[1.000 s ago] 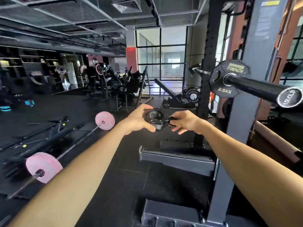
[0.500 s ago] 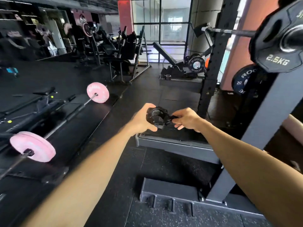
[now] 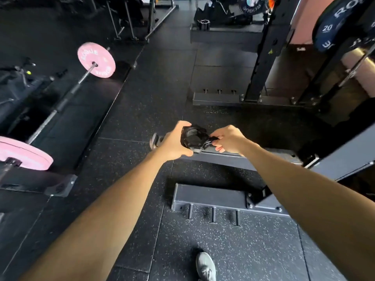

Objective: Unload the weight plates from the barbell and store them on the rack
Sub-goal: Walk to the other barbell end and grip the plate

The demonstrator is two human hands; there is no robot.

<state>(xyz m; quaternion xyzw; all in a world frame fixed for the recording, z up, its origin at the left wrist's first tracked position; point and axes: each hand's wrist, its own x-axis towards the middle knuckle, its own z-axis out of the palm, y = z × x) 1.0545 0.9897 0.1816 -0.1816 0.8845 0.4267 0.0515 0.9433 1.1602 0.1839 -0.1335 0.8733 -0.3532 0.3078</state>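
Note:
A black barbell collar (image 3: 193, 140) hangs in mid-air above the floor, held between both hands. My left hand (image 3: 175, 142) grips its left side, fingers curled over the top. My right hand (image 3: 229, 138) pinches the collar's lever on the right. A dark blue 20 kg plate (image 3: 336, 23) hangs on the rack at the top right. The rack's black upright (image 3: 265, 51) stands behind it. The barbell with the 2.5 kg plate is out of view.
A barbell (image 3: 67, 98) with two pink plates (image 3: 97, 60) lies on the floor at left. The rack's grey base beams (image 3: 209, 196) with short pegs cross the floor under my arms. Another collar (image 3: 203, 24) rests on a far beam. My grey shoe (image 3: 205, 265) shows below.
My view has tipped down from the rack and loaded barbell to the floor. Both hands have kept hold of the collar and lowered it with the view.

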